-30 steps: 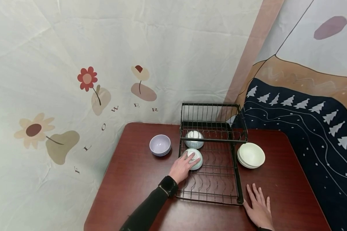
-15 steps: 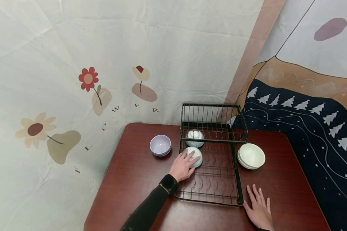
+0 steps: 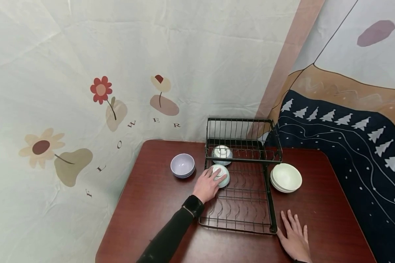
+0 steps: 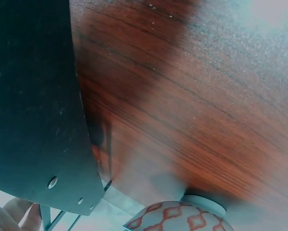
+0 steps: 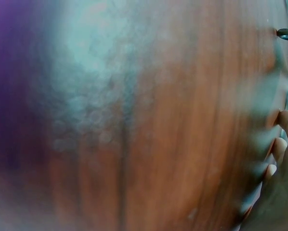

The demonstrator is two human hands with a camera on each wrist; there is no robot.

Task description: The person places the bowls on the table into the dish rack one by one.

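Observation:
With its fingers spread over the raised foot, my left hand [image 3: 206, 185] grips an upside-down pale green bowl [image 3: 225, 170] on the left side of a black wire dish rack [image 3: 270, 204]. Right behind it, another upside-down bowl [image 3: 222, 150] lies under the rack's upper tier, partly behind the wires. My right hand [image 3: 294, 235] rests flat on the table, fingers spread, beside the rack's front right corner. In the left wrist view, only some fingers [image 4: 4, 216] show at the lower left edge. The right wrist view catches fingertips [image 5: 279, 147] at its right edge.
Lavender bowls [image 3: 182, 165] are stacked left of the rack, cream bowls [image 3: 286, 177] to its right. A red-patterned bowl [image 4: 182, 219] shows partly in the left wrist view. The red-brown table [image 3: 158, 197] meets a printed cloth [image 3: 184, 54] behind.
My left hand and the pale green bowl have shifted slightly toward the back of the rack. The bowl behind has also moved back a little. The right hand has stayed put.

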